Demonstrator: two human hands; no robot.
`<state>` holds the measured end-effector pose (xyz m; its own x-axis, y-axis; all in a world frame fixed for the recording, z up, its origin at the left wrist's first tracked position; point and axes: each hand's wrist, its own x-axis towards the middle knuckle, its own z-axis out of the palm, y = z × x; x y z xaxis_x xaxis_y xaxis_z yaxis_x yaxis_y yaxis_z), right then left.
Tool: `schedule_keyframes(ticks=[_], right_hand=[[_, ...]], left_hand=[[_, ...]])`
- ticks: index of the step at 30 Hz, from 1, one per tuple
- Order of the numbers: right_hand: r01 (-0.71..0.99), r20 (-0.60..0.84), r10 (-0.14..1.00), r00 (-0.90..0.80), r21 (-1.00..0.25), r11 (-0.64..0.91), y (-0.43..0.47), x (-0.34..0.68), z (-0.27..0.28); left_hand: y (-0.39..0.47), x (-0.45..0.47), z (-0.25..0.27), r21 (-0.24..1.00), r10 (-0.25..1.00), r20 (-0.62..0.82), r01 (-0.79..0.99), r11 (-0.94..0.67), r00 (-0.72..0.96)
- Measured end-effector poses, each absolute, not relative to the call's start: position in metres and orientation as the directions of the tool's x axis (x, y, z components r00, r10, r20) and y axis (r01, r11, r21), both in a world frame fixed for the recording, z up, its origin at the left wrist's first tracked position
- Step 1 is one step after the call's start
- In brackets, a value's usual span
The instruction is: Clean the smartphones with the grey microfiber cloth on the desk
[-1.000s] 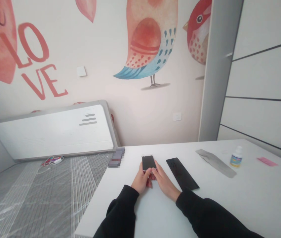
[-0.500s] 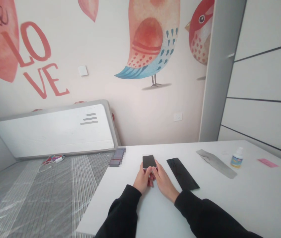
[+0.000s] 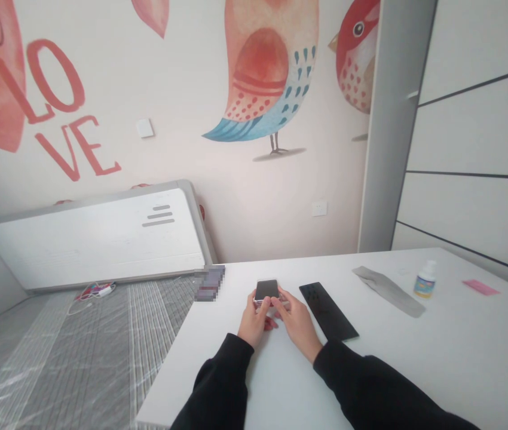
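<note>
While both hands meet at the near end of a small phone, the left hand closes its thumb and fingers on the near left corner and the right hand pinches the near right edge, so the phone is gripped from two sides. Compared with the pictures from a moment earlier, the near end now looks raised a little off the white table, with its far end apparently still down and its dark screen facing up; before, it lay flat under the fingertips. That change suggests, as a judgement, that the phone has gone from being steadied to being picked up or tilted toward the person. Left of the grip, past the table edge, a bed with a grey striped cover runs alongside, with a tangle of cable near a white board leaning on the painted wall. Just left of the phone and slightly beyond it sits a blurred small item at the table's corner. Just right of the grip lies a flat black sheet, close to the right hand but not touching it. Further right rest a grey cloth, a small white bottle and a pink slip, all well apart from the hands.
</note>
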<state>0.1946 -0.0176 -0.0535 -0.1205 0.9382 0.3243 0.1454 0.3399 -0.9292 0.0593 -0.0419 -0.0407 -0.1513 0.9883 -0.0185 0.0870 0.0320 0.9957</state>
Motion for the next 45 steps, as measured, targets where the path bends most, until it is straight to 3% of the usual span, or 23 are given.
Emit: schedule_keyframes(ticks=[13,26,33,39,45], right_hand=[[0.129,0.263,0.960,-0.097,-0.953,0.274,-0.021,0.198,-0.047],[-0.016,0.263,0.960,-0.096,-0.965,0.263,-0.018,0.197,-0.049],[0.025,0.269,0.962,-0.041,-0.963,0.270,-0.018,0.197,-0.050],[0.056,0.273,0.962,-0.014,-0.960,0.273,-0.015,0.197,-0.051],[0.003,0.261,0.965,-0.012,-0.965,0.262,-0.014,0.195,-0.055]], left_hand=[[-0.042,0.060,-0.037,0.996,0.983,-0.071,0.033,0.078,-0.172],[-0.044,0.060,-0.032,0.996,0.988,-0.065,0.053,0.073,-0.140],[-0.042,0.059,-0.035,0.998,0.990,-0.041,0.042,0.047,-0.138],[-0.040,0.059,-0.036,0.994,0.985,-0.092,-0.074,0.082,-0.148],[-0.048,0.053,-0.028,0.944,0.992,-0.112,-0.317,0.090,-0.052]])
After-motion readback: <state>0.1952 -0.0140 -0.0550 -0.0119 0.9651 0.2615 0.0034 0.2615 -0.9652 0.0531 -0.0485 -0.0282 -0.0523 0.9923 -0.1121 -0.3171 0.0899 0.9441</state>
